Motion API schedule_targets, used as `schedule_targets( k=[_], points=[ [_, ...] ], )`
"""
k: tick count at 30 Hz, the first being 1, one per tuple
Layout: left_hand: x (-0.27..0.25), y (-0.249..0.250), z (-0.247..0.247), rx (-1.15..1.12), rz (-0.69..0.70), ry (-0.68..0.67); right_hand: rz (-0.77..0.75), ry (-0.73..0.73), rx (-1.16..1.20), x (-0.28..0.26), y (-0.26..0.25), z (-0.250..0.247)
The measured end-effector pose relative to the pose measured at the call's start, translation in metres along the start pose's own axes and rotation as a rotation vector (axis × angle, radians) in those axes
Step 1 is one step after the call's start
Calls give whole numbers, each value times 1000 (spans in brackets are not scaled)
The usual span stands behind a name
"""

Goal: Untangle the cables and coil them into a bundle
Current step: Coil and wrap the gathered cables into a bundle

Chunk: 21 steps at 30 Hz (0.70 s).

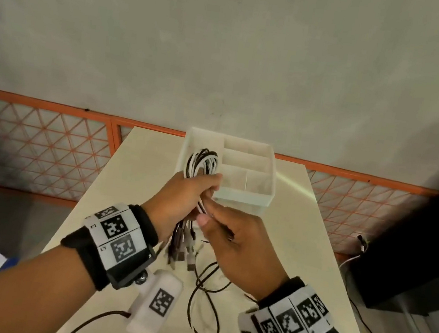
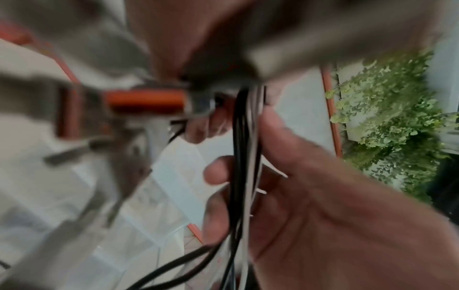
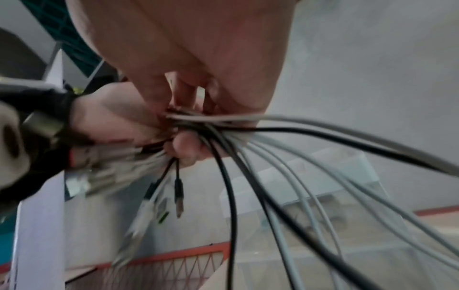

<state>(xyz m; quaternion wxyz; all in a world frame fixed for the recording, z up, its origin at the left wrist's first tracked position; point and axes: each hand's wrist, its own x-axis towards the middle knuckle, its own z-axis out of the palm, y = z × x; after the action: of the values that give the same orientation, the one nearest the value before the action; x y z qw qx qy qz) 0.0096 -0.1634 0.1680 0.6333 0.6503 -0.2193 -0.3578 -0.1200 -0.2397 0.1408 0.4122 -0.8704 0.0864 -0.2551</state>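
My left hand (image 1: pixel 203 189) grips a bundle of black and white cables (image 1: pixel 203 161) held above the table; its loops stick up past the fingers, in front of the white tray. Just below it, my right hand (image 1: pixel 207 212) pinches the same strands between thumb and fingers. Several plug ends (image 1: pixel 181 251) dangle under the hands. In the left wrist view my left hand (image 2: pixel 246 157) curls round the cables (image 2: pixel 242 196). The right wrist view shows my right hand (image 3: pixel 188 117) clamping the cables (image 3: pixel 285 176), which fan out to the right, with plugs (image 3: pixel 178 194) hanging.
A loose black cable (image 1: pixel 205 285) lies in curves on the cream table (image 1: pixel 302 234) under my wrists. A white divided tray (image 1: pixel 245 195) stands at the table's far end. Orange mesh fencing (image 1: pixel 32 145) runs behind, and a dark object (image 1: pixel 412 250) stands to the right.
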Motion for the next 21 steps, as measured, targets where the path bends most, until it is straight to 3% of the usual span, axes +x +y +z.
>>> schedule_targets(
  k=[2, 4, 7, 9, 12, 15, 18, 21],
  points=[
    [-1, -1, -5, 45, -14, -59, 103, 141, 44, 4, -3, -10],
    [-4, 1, -9, 88, -5, -103, 96, 295, -24, 15, -9, -21],
    [-9, 5, -7, 275, 72, -195, -124, 156, -212, 33, -22, -28],
    [-11, 6, -6, 354, 96, -213, -167, 118, -261, 41, -28, -30],
    [-13, 7, -9, 382, 143, -230, -120, 197, -230, 44, -31, -31],
    [-14, 3, -14, 381, 179, -242, -102, 134, -252, 43, -33, -27],
    [-14, -2, -14, 380, 220, -241, -20, 190, -247, 45, -35, -27],
    [-10, -7, -13, 343, 261, -158, 88, 168, -44, 45, -39, -27]
  ],
)
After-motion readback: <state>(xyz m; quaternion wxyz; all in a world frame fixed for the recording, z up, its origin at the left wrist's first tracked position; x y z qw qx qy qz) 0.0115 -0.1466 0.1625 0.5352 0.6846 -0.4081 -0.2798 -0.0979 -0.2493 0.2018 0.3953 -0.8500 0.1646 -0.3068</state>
